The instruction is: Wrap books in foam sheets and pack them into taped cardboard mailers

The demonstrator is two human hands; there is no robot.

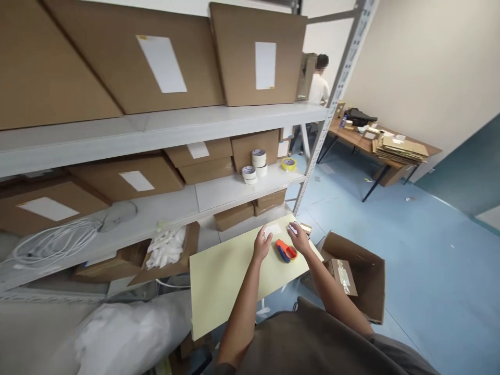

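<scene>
On the pale yellow board [219, 276] in front of me, my left hand [262, 244] rests beside a flat white piece [273, 229] that looks like paper. Its thumb stands apart from the fingers, and I see nothing gripped in it. The fingers of my right hand [299, 238] are closed on a small white item with a dark edge [292, 229], whose kind I cannot make out. Between my forearms lies an orange and blue tape dispenser [286, 251]. A small cardboard box [306, 228] sits just past my right hand, partly hidden by it.
A metal shelf [172, 122] with cardboard boxes, white tape rolls [249, 174] and a yellow tape roll [288, 164] stands ahead. An open carton [371, 284] holding a taped box [346, 277] is at right. Farther off are a wooden table [424, 146] and a person [319, 89].
</scene>
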